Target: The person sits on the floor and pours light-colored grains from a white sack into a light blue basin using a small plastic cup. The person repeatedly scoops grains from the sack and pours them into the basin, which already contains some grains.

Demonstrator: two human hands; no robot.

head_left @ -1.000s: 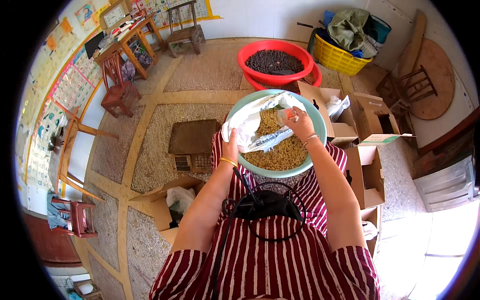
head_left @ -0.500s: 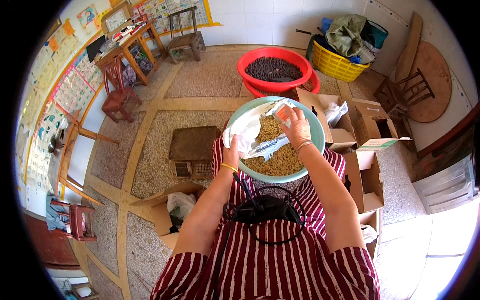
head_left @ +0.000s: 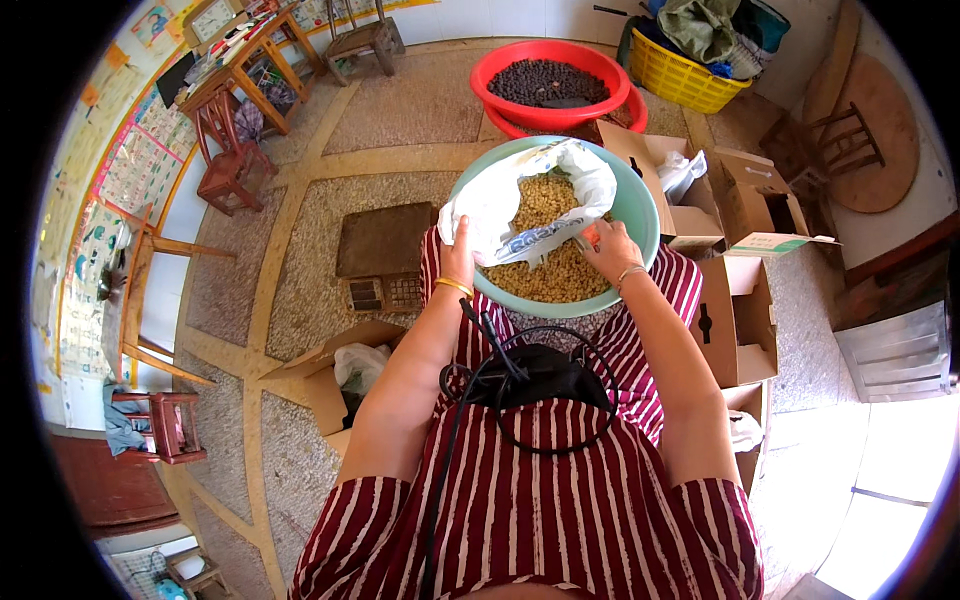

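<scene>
A pale green basin [head_left: 643,195] rests on my lap, holding small yellowish, grain-like pieces [head_left: 545,284]. Inside it stands a white plastic bag [head_left: 484,208] with blue print, its mouth spread and more of the same pieces within. My left hand [head_left: 458,258] is closed on the bag's left rim. Low at the basin's right side, my right hand [head_left: 612,252] grips a small container with an orange-red patch [head_left: 591,236]; my fingers cover most of it. This hand is just outside the bag, near the loose pieces.
Beyond the basin, a red basin [head_left: 615,75] holds dark round pieces. Open cardboard boxes [head_left: 738,345] line my right side. A low wooden stool-like box [head_left: 385,240] and another carton [head_left: 322,385] are to the left. A yellow basket [head_left: 690,85] stands at the back.
My right hand has moved down with the small container, from over the bag's mouth to the loose pieces beside it. The bag's right rim now stands up and open. The view has tilted down.
</scene>
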